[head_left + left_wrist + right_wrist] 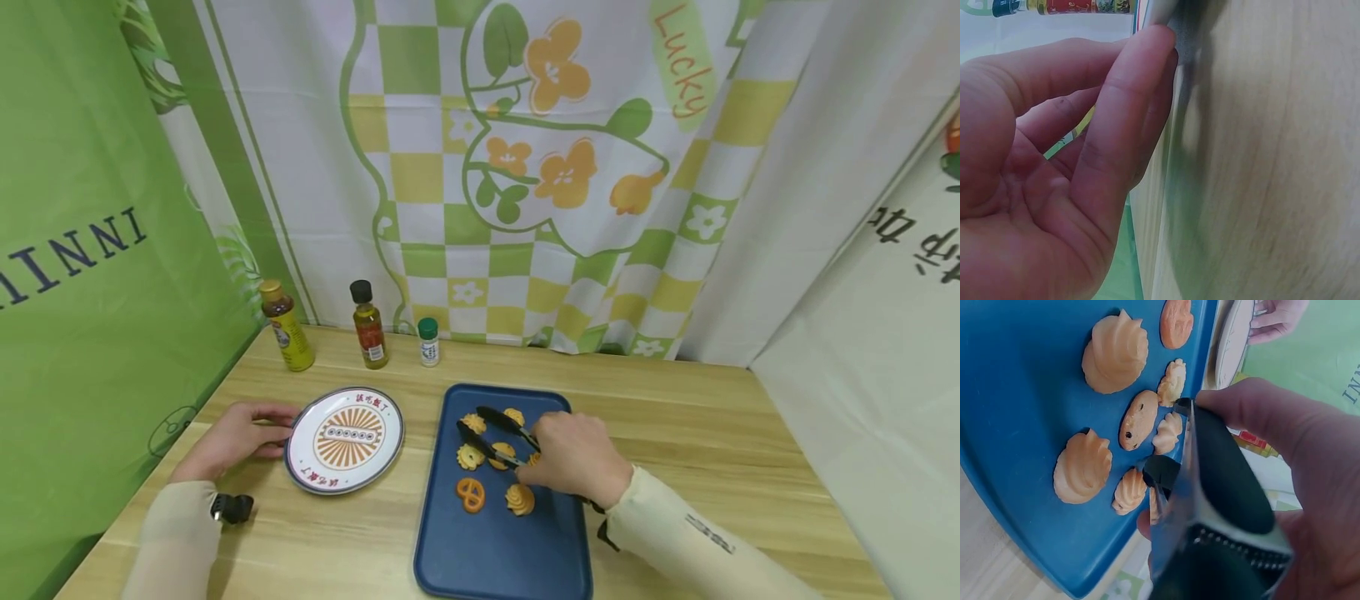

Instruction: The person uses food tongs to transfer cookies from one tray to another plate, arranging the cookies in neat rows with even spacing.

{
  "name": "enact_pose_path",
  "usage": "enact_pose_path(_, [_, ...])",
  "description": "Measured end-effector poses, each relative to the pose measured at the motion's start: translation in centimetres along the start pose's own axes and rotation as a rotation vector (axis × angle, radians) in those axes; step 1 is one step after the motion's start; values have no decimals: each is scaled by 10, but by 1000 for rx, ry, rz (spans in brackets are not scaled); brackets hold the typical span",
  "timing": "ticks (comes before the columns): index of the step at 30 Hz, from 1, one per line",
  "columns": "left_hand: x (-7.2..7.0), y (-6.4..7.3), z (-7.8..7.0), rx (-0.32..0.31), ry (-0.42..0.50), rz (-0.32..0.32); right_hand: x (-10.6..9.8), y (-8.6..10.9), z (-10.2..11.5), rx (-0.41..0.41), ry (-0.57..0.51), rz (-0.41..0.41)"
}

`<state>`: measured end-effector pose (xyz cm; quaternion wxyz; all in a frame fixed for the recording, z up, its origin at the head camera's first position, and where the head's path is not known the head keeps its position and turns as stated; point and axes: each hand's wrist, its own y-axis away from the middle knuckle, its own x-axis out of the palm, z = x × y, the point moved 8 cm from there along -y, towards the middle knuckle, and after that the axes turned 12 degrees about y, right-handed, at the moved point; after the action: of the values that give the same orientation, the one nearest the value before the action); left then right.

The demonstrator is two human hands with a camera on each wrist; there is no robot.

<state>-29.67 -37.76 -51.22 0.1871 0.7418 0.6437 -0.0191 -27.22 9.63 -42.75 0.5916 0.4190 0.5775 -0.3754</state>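
Note:
My left hand (243, 435) pinches the left rim of a round white plate (348, 437) with a dark edge and an orange sunburst pattern. In the left wrist view, its fingertips meet the rim just above the tabletop. My right hand (573, 450) grips black-and-metal tongs (1229, 469) over a blue tray (495, 554). Their black tips stand apart on either side of a small swirled cookie (1168, 432) at the tray's far left. Around them lie a chip-dotted oval cookie (1139, 420), larger swirled cookies (1116, 353) and a pretzel-shaped cookie (471, 495).
Along the back edge of the wooden table (675, 467) stand a yellow-labelled bottle (291, 337), an oil bottle with a black cap (370, 333) and a small green-capped shaker (429, 342). A patterned curtain (420, 183) hangs behind, with a green cloth (75, 350) at the left.

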Motion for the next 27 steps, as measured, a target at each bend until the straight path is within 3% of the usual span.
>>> enact_pose_path(7, [0,0,-1,3,-6,-3,2,-2,-4,19,-3,-4])
enact_pose_path(27, [3,4,-6,13,2,5,-3,-4,5,-25,35,-98])
